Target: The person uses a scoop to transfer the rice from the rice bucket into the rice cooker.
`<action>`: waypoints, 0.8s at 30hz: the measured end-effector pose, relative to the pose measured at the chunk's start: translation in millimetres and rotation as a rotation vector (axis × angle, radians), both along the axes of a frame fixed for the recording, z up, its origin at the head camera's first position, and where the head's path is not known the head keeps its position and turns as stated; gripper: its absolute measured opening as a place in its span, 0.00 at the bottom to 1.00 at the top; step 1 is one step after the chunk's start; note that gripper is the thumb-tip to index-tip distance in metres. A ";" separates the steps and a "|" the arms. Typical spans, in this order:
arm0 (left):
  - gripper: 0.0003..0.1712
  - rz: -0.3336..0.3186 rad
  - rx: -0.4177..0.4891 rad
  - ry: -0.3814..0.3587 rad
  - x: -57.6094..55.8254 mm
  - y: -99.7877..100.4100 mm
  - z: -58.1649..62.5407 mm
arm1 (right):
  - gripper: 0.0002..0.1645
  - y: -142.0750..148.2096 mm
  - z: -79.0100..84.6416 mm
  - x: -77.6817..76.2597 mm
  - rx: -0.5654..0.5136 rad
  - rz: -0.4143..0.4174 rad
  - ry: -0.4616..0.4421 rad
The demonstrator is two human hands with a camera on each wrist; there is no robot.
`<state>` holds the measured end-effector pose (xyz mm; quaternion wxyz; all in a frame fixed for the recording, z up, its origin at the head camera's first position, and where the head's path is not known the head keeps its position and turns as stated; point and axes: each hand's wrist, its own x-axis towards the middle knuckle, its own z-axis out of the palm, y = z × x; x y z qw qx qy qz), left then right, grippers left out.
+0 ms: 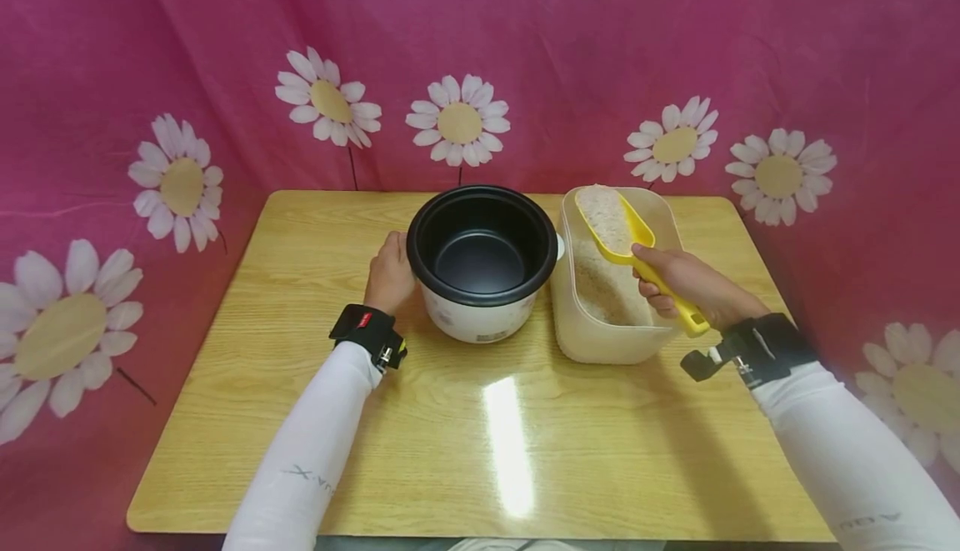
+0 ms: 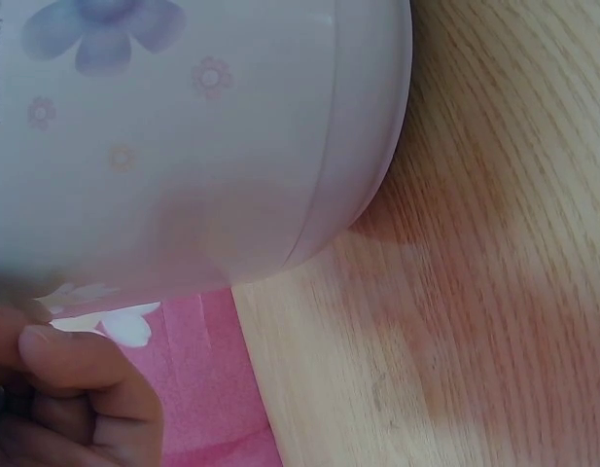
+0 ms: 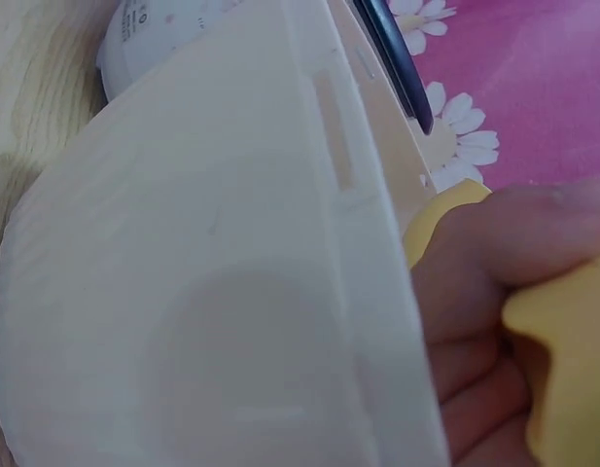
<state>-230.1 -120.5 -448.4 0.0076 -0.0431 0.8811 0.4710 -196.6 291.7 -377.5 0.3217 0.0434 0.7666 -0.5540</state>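
A white rice cooker (image 1: 468, 318) with a flower print stands on the table, its black inner pot (image 1: 480, 263) showing a bare bottom. My left hand (image 1: 390, 274) grips its left side near the rim, fingers curled in the left wrist view; the spot it holds is hidden. To the right is a translucent bin (image 1: 600, 347) with grain that looks like rice (image 1: 600, 288) inside. Over this bin, my right hand (image 1: 690, 280) holds a yellow scoop (image 1: 640, 226) by its handle. Pale grain (image 1: 603, 213) heaps in the scoop, which points to the far left.
The wooden table (image 1: 300, 418) has a pink flowered cloth (image 1: 555, 59) hanging behind it and at both sides. A white side knob (image 1: 560, 247) of the cooker is close to the bin's left wall. Light glares off the table in front of the cooker.
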 end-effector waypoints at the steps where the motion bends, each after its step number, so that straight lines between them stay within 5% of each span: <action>1: 0.30 -0.001 0.004 -0.001 0.0 0.0 -0.1 | 0.26 -0.4 0.3 -0.1 -0.005 -0.003 -0.001; 24: 0.30 0.003 0.001 0.010 0.5 -0.4 0.8 | 0.25 -19.2 11.0 0.7 -0.112 -0.052 -0.044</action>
